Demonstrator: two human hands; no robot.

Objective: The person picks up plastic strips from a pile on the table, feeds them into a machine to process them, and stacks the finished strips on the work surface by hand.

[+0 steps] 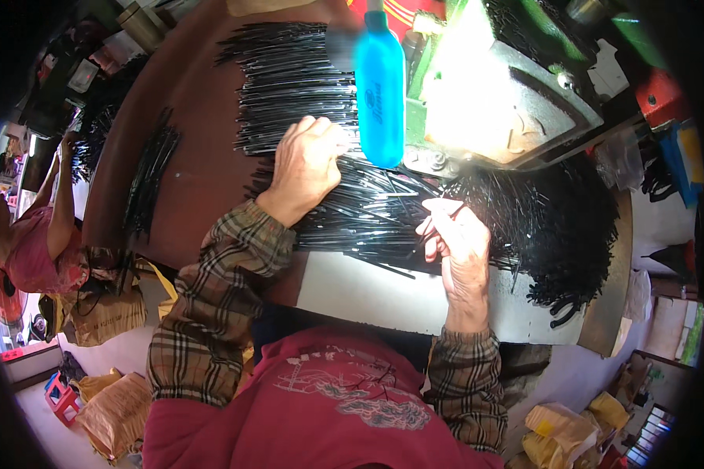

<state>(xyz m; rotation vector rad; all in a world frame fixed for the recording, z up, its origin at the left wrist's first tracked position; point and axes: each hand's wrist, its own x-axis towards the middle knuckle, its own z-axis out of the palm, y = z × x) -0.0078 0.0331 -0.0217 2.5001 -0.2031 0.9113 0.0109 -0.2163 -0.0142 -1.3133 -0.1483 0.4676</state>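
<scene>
— While the left hand lies flat, fingers spread, on the black strips at frame centre, what's the right hand doing?
— Pinching one strip, fingers closed, just right of centre.

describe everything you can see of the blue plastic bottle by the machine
The translucent blue plastic bottle looks oblong and rounded, narrowing to a slim neck at the top edge of the picture. It has dark print on its side and hangs or stands beside the brightly lit grey metal machine, above the spread of thin black sticks. No hand touches it; the left hand lies nearest.
</scene>
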